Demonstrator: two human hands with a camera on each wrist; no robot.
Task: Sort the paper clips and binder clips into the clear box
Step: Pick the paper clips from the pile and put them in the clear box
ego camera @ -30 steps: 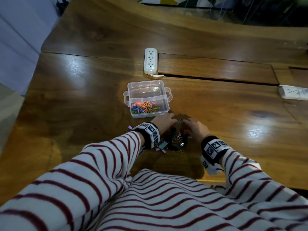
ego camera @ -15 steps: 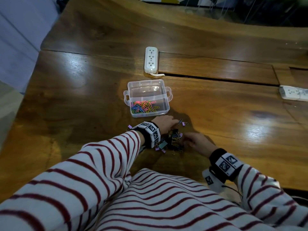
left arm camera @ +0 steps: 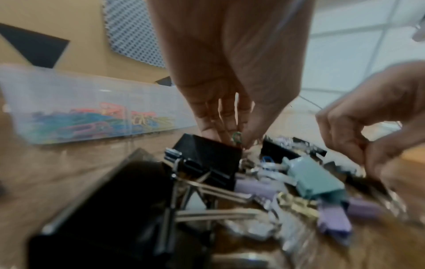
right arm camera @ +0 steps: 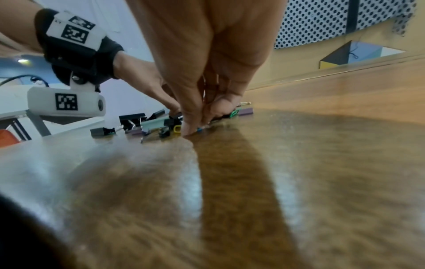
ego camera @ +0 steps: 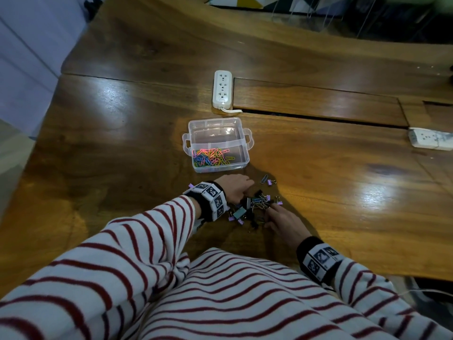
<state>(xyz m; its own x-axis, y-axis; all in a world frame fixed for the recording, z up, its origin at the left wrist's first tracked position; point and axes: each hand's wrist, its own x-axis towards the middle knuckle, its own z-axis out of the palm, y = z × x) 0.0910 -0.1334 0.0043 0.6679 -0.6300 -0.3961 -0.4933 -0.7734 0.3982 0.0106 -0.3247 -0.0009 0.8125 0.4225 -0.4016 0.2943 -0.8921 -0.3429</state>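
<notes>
The clear box [ego camera: 247,150] stands on the wooden table, with colourful paper clips [ego camera: 210,157] in its near compartment and the far one bare. Just in front of it lies a pile of binder clips [ego camera: 255,207], black, teal and purple, with a few paper clips mixed in. My left hand [ego camera: 248,188] reaches into the pile's far side and pinches a green paper clip [left arm camera: 236,136] beside a black binder clip [left arm camera: 207,158]. My right hand [ego camera: 269,214] is at the pile's near right edge, fingertips pressed together on a small blue paper clip [right arm camera: 199,129] against the table.
A lone paper clip [ego camera: 264,179] and a purple binder clip [ego camera: 270,182] lie right of the box. A white power strip [ego camera: 221,89] lies behind the box, a second one [ego camera: 430,138] at far right. A dark slot [ego camera: 318,116] crosses the table.
My right hand has drawn back from the pile's far side to its near right edge. My left hand has stayed in the pile.
</notes>
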